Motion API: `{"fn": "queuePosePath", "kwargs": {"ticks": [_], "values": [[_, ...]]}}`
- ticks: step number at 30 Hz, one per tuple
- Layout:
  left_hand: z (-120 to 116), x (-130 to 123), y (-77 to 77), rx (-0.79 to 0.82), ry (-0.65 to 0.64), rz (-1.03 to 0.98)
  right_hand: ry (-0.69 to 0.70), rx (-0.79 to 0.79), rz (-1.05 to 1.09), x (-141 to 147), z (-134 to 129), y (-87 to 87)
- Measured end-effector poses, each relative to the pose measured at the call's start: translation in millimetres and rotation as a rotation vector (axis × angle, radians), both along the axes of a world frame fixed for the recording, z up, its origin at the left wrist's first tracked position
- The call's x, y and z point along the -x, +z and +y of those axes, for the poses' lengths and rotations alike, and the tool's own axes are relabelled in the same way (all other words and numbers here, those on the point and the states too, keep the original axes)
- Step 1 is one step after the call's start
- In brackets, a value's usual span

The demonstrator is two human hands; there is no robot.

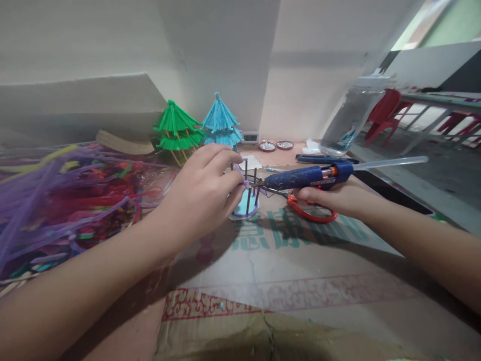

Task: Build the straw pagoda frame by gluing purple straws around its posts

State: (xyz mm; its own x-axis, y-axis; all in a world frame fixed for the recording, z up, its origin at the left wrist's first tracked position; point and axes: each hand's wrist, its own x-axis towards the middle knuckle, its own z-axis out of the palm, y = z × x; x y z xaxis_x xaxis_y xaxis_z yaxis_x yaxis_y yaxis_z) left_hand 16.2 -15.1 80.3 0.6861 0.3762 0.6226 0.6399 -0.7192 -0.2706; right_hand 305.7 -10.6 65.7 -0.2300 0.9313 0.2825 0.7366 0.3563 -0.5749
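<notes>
My right hand (336,195) is wrapped round a blue hot glue gun (304,176), a clear glue stick (391,163) poking out of its back. The nozzle points left, close to the fingertips of my left hand (214,183). Those fingers are closed on a purple pipe cleaner (245,183) at a small craft frame. This frame has thin dark posts (248,201) standing on a light blue base (240,206) edged in purple; my left hand hides part of it. Red-handled scissors (313,213) lie below the gun, their blades toward the frame.
Behind stand a green pipe-cleaner tree shape (176,125) and a blue one (221,120). Coloured pipe cleaners (75,200) are heaped at left. Printed cardboard (300,265) covers the table. A clear plastic container (349,118), two small round dishes (267,146) and a dark flat object (394,193) are farther back.
</notes>
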Motion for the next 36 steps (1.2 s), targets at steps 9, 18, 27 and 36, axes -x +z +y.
{"fn": "queuePosePath", "kwargs": {"ticks": [9, 18, 27, 36], "values": [[-0.3, 0.4, 2.4, 0.016, 0.009, 0.009, -0.036, 0.055, 0.061, 11.4, -5.8, 6.6], [-0.6, 1.0, 3.7, 0.027, 0.005, 0.001, -0.088, 0.016, 0.089, 13.0, -6.4, 5.7], [-1.5, 0.7, 4.3, 0.046, 0.014, 0.001, -0.061, 0.002, 0.071, 11.7, -5.6, 5.1], [0.2, 2.0, 4.4, 0.036, 0.017, 0.009, -0.027, 0.034, 0.051, 12.2, -4.3, 3.7]]}}
